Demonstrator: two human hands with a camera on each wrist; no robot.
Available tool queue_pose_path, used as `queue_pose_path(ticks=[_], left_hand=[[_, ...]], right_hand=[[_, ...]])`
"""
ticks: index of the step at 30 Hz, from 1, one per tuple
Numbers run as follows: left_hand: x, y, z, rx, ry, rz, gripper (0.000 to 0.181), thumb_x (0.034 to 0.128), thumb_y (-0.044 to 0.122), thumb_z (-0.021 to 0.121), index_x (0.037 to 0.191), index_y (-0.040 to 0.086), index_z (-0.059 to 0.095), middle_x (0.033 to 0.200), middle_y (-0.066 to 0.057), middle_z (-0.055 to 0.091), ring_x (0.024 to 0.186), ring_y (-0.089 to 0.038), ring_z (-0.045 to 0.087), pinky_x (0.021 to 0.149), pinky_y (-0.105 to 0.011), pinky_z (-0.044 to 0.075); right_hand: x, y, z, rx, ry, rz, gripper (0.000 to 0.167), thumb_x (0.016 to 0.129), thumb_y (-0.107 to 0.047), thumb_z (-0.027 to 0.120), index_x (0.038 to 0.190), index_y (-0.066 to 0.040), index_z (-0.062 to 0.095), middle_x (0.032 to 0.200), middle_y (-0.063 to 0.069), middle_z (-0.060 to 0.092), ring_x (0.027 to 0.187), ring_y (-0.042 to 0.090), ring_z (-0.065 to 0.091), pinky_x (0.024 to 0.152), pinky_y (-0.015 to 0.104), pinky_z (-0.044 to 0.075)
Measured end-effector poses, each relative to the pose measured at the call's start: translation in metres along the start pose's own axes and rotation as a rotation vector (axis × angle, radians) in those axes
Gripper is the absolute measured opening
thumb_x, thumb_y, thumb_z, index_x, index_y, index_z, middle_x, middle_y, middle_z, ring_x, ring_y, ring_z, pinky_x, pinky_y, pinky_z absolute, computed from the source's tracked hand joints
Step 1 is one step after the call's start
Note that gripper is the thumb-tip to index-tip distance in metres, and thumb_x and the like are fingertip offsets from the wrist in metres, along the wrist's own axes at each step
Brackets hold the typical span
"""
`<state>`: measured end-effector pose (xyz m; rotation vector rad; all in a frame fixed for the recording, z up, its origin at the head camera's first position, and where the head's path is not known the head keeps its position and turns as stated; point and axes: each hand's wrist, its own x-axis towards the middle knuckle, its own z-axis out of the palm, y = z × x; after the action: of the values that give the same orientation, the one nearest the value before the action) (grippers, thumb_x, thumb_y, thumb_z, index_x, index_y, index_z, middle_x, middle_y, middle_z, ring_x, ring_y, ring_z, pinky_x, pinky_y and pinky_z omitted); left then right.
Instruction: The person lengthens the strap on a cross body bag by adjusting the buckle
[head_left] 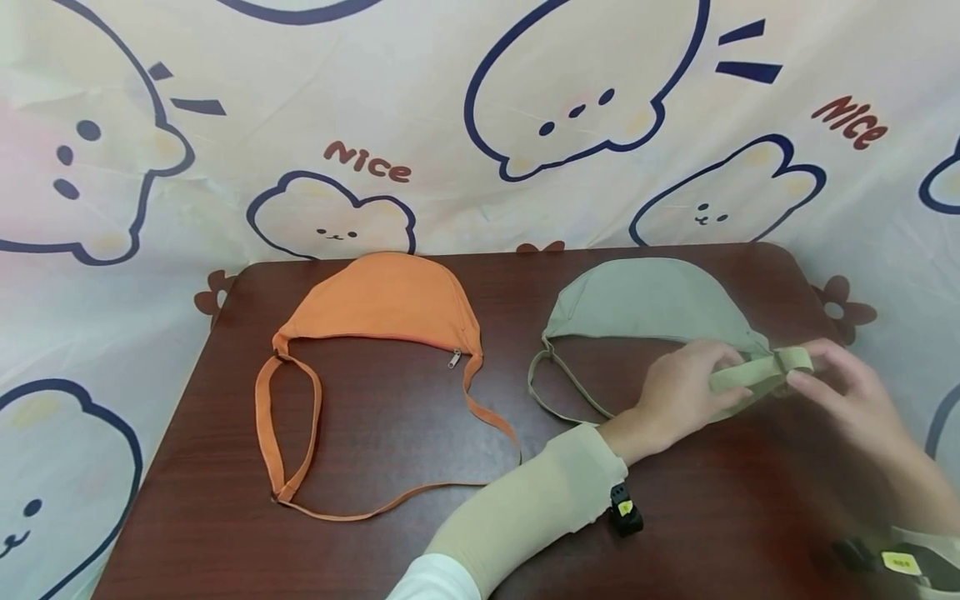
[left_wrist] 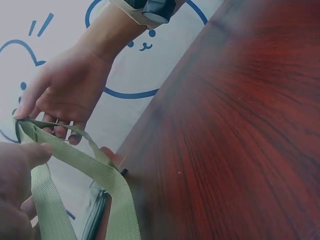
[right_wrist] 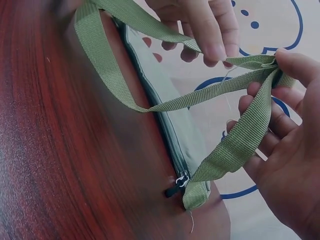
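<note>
A sage-green waist bag (head_left: 645, 296) lies on the right of the table, its strap (head_left: 757, 371) lifted at the right end. My left hand (head_left: 686, 387) pinches the webbing near the strap's adjuster. On the far side of it, my right hand (head_left: 851, 396) pinches the looped end of the strap with thumb and fingers. In the right wrist view, that right hand (right_wrist: 295, 145) holds the strap at the dark adjuster (right_wrist: 274, 65), partly covered by the thumb. The bag's zip pull (right_wrist: 175, 187) hangs at one corner.
An orange waist bag (head_left: 386, 300) lies to the left, its orange strap (head_left: 315, 512) spread in a loop towards the front. The dark wood table (head_left: 352, 417) meets a printed cloth (head_left: 450, 208) behind and at the sides.
</note>
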<state>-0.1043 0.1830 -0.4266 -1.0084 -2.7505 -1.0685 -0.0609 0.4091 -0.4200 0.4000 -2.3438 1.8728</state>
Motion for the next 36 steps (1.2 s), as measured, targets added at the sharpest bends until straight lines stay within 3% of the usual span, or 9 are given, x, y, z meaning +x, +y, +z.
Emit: queue_pose_path(ticks=[6, 11, 13, 17, 21, 24, 29, 33, 36], left_hand=[[0.0004, 0.0006, 0.0024, -0.001, -0.005, 0.001, 0.027, 0.0952, 0.04, 0.072, 0.119, 0.027, 0.07, 0.109, 0.019, 0.064, 0.083, 0.009, 0.049, 0.064, -0.007, 0.036], [0.0013, 0.0009, 0.0015, -0.037, 0.002, 0.021, 0.029, 0.0971, 0.039, 0.07, 0.123, 0.026, 0.071, 0.111, 0.018, 0.065, 0.083, 0.008, 0.047, 0.065, -0.008, 0.036], [0.0015, 0.001, 0.001, -0.045, 0.007, 0.033, 0.032, 0.0976, 0.04, 0.069, 0.126, 0.025, 0.071, 0.115, 0.017, 0.066, 0.085, 0.008, 0.049, 0.068, -0.007, 0.037], [0.0015, 0.0007, 0.0001, -0.076, 0.007, 0.058, 0.037, 0.0976, 0.041, 0.069, 0.13, 0.023, 0.069, 0.122, 0.014, 0.066, 0.095, 0.007, 0.053, 0.075, -0.006, 0.039], [0.0005, -0.0005, 0.0002, -0.091, -0.032, 0.048, 0.044, 0.0942, 0.043, 0.073, 0.132, 0.023, 0.066, 0.121, 0.015, 0.064, 0.094, 0.008, 0.051, 0.076, -0.006, 0.039], [0.0, -0.0022, 0.0001, -0.045, -0.056, 0.025, 0.046, 0.0914, 0.044, 0.076, 0.13, 0.022, 0.064, 0.116, 0.016, 0.062, 0.089, 0.008, 0.049, 0.071, -0.007, 0.038], [-0.0012, -0.0044, 0.0007, 0.045, -0.048, -0.018, 0.034, 0.0914, 0.043, 0.076, 0.118, 0.025, 0.065, 0.105, 0.019, 0.062, 0.08, 0.008, 0.048, 0.062, -0.009, 0.036], [-0.0014, -0.0062, 0.0005, 0.038, -0.03, -0.011, 0.027, 0.0944, 0.045, 0.072, 0.114, 0.027, 0.069, 0.098, 0.02, 0.062, 0.074, 0.007, 0.046, 0.057, -0.01, 0.034], [-0.0016, -0.0075, -0.0012, 0.017, -0.016, 0.013, 0.031, 0.0961, 0.048, 0.068, 0.118, 0.027, 0.072, 0.102, 0.02, 0.065, 0.078, 0.008, 0.049, 0.06, -0.008, 0.037]], right_hand=[[-0.0004, 0.0014, 0.0002, -0.016, 0.005, 0.007, 0.034, 0.092, 0.025, 0.051, 0.113, 0.002, 0.064, 0.095, -0.003, 0.069, 0.08, 0.007, 0.067, 0.076, 0.014, 0.052], [-0.0008, 0.0012, 0.0055, -0.252, 0.012, 0.041, 0.03, 0.09, 0.021, 0.059, 0.111, 0.0, 0.063, 0.094, -0.009, 0.065, 0.08, 0.006, 0.063, 0.074, 0.012, 0.048], [-0.0008, 0.0022, 0.0079, -0.3, -0.004, 0.043, 0.03, 0.09, 0.02, 0.061, 0.112, 0.001, 0.062, 0.095, -0.009, 0.064, 0.08, 0.006, 0.061, 0.074, 0.012, 0.048], [0.0003, 0.0047, 0.0087, -0.246, -0.033, 0.029, 0.03, 0.09, 0.022, 0.058, 0.113, 0.004, 0.06, 0.095, -0.003, 0.061, 0.08, 0.01, 0.059, 0.072, 0.015, 0.049], [0.0003, 0.0057, 0.008, -0.177, -0.027, 0.025, 0.029, 0.09, 0.023, 0.056, 0.112, 0.004, 0.06, 0.095, -0.001, 0.061, 0.08, 0.011, 0.059, 0.071, 0.015, 0.05], [0.0012, 0.0057, 0.0077, -0.171, -0.013, 0.028, 0.029, 0.091, 0.022, 0.056, 0.112, 0.003, 0.061, 0.096, -0.002, 0.061, 0.083, 0.009, 0.059, 0.072, 0.014, 0.049], [0.0011, 0.0071, 0.0064, -0.149, 0.027, 0.035, 0.033, 0.091, 0.022, 0.056, 0.115, 0.001, 0.063, 0.099, -0.005, 0.063, 0.084, 0.007, 0.06, 0.073, 0.013, 0.05], [0.0008, 0.009, 0.0049, 0.002, 0.034, 0.028, 0.038, 0.091, 0.024, 0.054, 0.12, 0.002, 0.064, 0.103, -0.004, 0.067, 0.084, 0.008, 0.064, 0.073, 0.014, 0.053], [0.0011, 0.0101, 0.0041, 0.088, 0.032, 0.01, 0.04, 0.091, 0.025, 0.052, 0.121, 0.002, 0.064, 0.104, -0.002, 0.068, 0.085, 0.008, 0.066, 0.074, 0.014, 0.053]])
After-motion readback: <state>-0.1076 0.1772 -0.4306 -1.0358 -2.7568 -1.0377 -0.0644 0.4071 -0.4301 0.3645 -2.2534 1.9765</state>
